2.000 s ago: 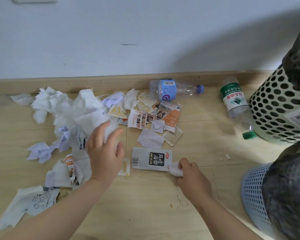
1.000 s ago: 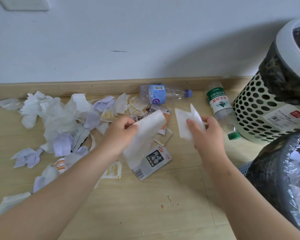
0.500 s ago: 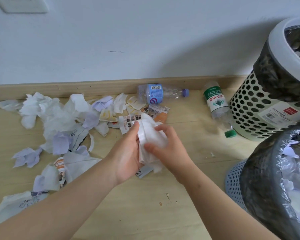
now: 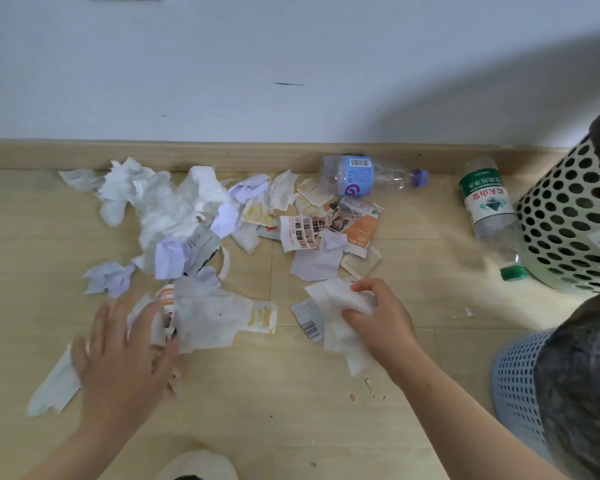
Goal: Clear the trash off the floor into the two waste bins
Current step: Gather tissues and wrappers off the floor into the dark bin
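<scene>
Head view: the right hand [image 4: 378,320] has its fingers curled round a white paper wad [image 4: 336,303], low over the floor [image 4: 291,410] near the centre. A barcoded wrapper [image 4: 309,323] shows at the wad's left edge. The left hand [image 4: 125,351] is blurred, its fingers straight and spread, gripping nothing, over torn scraps [image 4: 215,317] at near left. A trash heap [image 4: 160,209] of tissues, lilac paper and printed bits lies from far left to centre. A blue-label bottle [image 4: 357,175] lies on its side by the skirting. A green-label bottle [image 4: 487,202] lies just beside the white bin [image 4: 568,220] at far right. The blue bin [image 4: 516,382], dark-lined, stands near right
</scene>
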Demonstrator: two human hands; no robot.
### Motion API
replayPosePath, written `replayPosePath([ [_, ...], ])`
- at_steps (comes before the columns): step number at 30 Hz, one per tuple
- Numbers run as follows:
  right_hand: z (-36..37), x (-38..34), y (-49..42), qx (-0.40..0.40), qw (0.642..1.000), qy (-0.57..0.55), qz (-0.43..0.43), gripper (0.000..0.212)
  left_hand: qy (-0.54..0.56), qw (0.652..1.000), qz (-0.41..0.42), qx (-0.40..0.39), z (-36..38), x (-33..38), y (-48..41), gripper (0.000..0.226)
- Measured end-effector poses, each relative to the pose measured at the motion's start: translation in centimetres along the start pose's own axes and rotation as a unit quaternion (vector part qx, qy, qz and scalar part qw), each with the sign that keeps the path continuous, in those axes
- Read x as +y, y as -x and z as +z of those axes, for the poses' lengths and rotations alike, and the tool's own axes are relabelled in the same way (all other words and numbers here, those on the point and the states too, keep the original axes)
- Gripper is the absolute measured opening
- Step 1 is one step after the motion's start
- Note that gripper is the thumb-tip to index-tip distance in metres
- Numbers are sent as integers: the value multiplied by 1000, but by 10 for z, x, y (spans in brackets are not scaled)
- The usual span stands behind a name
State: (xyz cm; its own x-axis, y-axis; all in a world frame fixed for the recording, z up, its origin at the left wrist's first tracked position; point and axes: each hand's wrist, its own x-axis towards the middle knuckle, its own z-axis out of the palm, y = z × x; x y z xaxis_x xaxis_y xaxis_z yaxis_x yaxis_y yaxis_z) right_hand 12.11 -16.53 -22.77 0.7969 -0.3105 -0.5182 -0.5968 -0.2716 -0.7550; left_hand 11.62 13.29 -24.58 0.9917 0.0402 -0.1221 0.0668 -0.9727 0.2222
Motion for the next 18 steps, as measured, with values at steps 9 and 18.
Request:
replayPosePath([
  [9,52,-13,9,-80,996,38,-33,29,81,963,-242,-90,34,-25,23,93],
  [18,50,2,18,-76,996,35,9,31,32,989,-99,-106,58,24,-19,92],
])
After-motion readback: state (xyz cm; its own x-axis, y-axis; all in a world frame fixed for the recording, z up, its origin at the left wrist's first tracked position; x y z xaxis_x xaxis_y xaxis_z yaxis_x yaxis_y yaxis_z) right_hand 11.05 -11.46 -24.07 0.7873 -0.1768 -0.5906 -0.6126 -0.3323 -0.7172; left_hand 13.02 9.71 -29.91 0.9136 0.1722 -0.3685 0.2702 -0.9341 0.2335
